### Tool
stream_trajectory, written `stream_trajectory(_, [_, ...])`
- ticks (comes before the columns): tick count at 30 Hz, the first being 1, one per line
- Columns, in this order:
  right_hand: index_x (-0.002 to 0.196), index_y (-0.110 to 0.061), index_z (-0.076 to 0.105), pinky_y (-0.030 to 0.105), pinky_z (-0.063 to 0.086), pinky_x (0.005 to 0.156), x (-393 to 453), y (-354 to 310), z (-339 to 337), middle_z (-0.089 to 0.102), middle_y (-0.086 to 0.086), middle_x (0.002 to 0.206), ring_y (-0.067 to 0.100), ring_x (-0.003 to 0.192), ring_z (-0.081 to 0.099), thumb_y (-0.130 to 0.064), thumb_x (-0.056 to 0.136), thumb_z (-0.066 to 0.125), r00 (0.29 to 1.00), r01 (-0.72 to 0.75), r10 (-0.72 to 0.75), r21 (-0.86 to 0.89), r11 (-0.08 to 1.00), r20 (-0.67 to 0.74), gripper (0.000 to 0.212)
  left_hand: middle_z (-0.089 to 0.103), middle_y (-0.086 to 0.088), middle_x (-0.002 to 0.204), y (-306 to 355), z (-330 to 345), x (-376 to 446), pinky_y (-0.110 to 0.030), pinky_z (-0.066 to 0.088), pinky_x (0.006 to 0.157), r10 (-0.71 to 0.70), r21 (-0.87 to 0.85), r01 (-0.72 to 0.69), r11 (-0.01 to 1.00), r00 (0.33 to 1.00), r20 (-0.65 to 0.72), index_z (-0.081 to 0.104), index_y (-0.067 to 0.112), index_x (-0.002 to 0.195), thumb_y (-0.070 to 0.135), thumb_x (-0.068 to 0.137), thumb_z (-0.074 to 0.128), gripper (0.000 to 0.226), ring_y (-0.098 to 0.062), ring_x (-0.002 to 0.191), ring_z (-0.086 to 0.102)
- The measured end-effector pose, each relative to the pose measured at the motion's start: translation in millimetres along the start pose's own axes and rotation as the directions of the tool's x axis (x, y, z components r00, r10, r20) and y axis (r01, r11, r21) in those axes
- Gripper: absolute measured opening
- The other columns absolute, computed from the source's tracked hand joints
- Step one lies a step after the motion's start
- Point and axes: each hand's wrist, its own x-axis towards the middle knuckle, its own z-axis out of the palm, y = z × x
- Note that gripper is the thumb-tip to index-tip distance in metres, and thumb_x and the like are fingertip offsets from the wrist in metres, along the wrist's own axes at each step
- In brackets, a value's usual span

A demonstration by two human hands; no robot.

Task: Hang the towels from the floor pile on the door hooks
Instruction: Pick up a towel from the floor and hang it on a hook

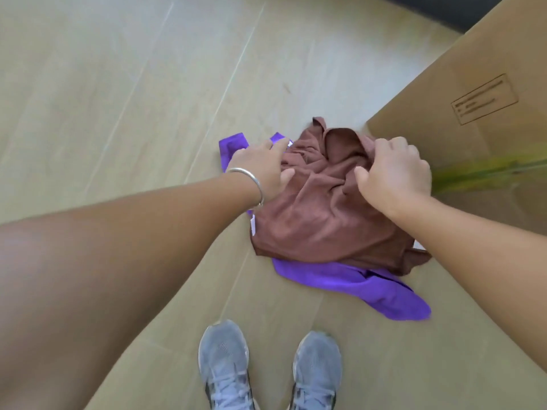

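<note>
Wood floor (118,84): brown towel (319,220) over purple towel (355,279). Right hand (393,170) pinching brown; left hand (260,167) spread flat. Best lifted alone, purple pinned.

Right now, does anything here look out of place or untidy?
Yes. Two towels lie crumpled on the floor beside a cardboard box: a brown towel bunched on top of a purple towel. The right hand grips the brown one; the left hand rests on its edge.
</note>
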Motion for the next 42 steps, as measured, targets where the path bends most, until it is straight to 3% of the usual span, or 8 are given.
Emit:
stream_trajectory(4, [0.117, -0.011, 0.051, 0.046, 0.044, 0.087, 26.9, 22.0, 27.9, 0.053, 0.014, 0.119, 0.035, 0.112, 0.05, -0.051, 0.088, 0.054, 0.995, -0.094, 0.092, 0.024, 0.995, 0.046, 0.05, 0.049, -0.009, 0.137, 37.9, 12.7, 68.8, -0.044, 0.041, 0.1, 0.084, -0.193, -0.088, 0.977, 0.996, -0.03, 0.033, 0.022, 0.144, 0.045, 0.092, 0.052, 0.06, -0.032, 0.124, 0.047])
stream_trajectory(8, [0.103, -0.019, 0.059, 0.041, 0.048, 0.078, 40.5, 37.6, 47.5, 0.061, 0.008, 0.103, 0.034, 0.098, 0.057, -0.046, 0.094, 0.042, 0.992, -0.03, 0.013, 0.128, 0.991, 0.128, 0.034, 0.056, -0.01, 0.121, 62.3, 25.1, 114.1, -0.04, 0.046, 0.092, 0.101, -0.133, -0.098, 0.986, 0.995, 0.013, 0.059, 0.016, 0.115, 0.043, 0.094, 0.049, 0.036, -0.033, 0.112, 0.054])
stream_trajectory(11, [0.094, -0.023, 0.06, 0.037, 0.043, 0.067, 39.6, 46.2, 38.7, 0.065, 0.005, 0.095, 0.033, 0.089, 0.059, -0.039, 0.098, 0.035, 0.997, -0.023, 0.006, 0.202, 0.979, 0.083, 0.03, 0.063, -0.008, 0.108, 62.5, 20.9, 114.0, -0.033, 0.042, 0.079, 0.078, -0.176, -0.071, 0.982, 0.996, 0.034, 0.063, 0.016, 0.099, 0.039, 0.1, 0.041, 0.031, -0.031, 0.104, 0.057])
stream_trajectory(17, [0.096, -0.022, 0.06, 0.037, 0.045, 0.064, -4.9, 31.5, -32.9, 0.064, 0.004, 0.09, 0.033, 0.082, 0.057, -0.03, 0.096, 0.035, 0.996, 0.039, -0.052, 0.173, 0.984, 0.066, 0.026, 0.061, 0.012, 0.074, 38.7, -40.3, 24.8, -0.034, 0.045, 0.066, 0.018, -0.364, -0.044, 0.93, 0.997, -0.076, 0.07, 0.033, 0.101, 0.033, 0.098, 0.044, 0.026, -0.021, 0.08, 0.059])
stream_trajectory(25, [0.076, -0.02, 0.052, 0.034, 0.031, 0.055, -58.8, -70.7, -218.1, 0.057, -0.001, 0.073, 0.029, 0.073, 0.051, -0.026, 0.091, 0.04, 0.951, 0.3, -0.307, 0.125, 0.946, 0.038, 0.02, 0.069, 0.004, 0.102, -33.5, -179.6, -143.5, -0.03, 0.036, 0.068, -0.095, -0.368, 0.016, 0.93, 0.975, -0.198, 0.067, 0.036, 0.105, 0.033, 0.099, 0.043, 0.025, -0.026, 0.098, 0.06])
stream_trajectory(30, [0.091, -0.02, 0.062, 0.033, 0.037, 0.062, -86.6, -164.8, -310.8, 0.065, 0.007, 0.087, 0.033, 0.084, 0.057, -0.03, 0.092, 0.046, 0.857, 0.514, -0.512, 0.133, 0.847, -0.052, 0.019, 0.068, 0.001, 0.103, -97.4, -269.9, -242.8, -0.03, 0.034, 0.065, -0.225, -0.313, 0.138, 0.94, 0.938, -0.264, 0.065, 0.034, 0.117, 0.041, 0.101, 0.039, 0.031, -0.028, 0.098, 0.06])
stream_trajectory(34, [0.102, -0.021, 0.06, 0.032, 0.037, 0.062, -113.8, -242.0, -356.5, 0.065, 0.006, 0.092, 0.033, 0.086, 0.059, -0.033, 0.096, 0.04, 0.757, 0.654, -0.648, 0.119, 0.747, -0.088, 0.024, 0.068, 0.005, 0.092, -149.5, -321.5, -322.3, -0.031, 0.034, 0.063, -0.32, -0.311, 0.225, 0.923, 0.899, -0.299, 0.066, 0.032, 0.105, 0.04, 0.101, 0.038, 0.03, -0.025, 0.091, 0.06])
stream_trajectory(42, [0.108, -0.023, 0.061, 0.032, 0.033, 0.061, -187.9, -350.7, -398.6, 0.06, 0.001, 0.09, 0.03, 0.085, 0.056, -0.033, 0.099, 0.044, 0.481, 0.876, -0.866, 0.043, 0.48, -0.137, 0.021, 0.07, 0.005, 0.088, -192.7, -328.4, -486.7, -0.039, 0.049, 0.077, -0.328, -0.232, 0.238, 0.943, 0.772, -0.545, 0.074, 0.023, 0.09, 0.029, 0.088, 0.048, 0.026, -0.022, 0.093, 0.065])
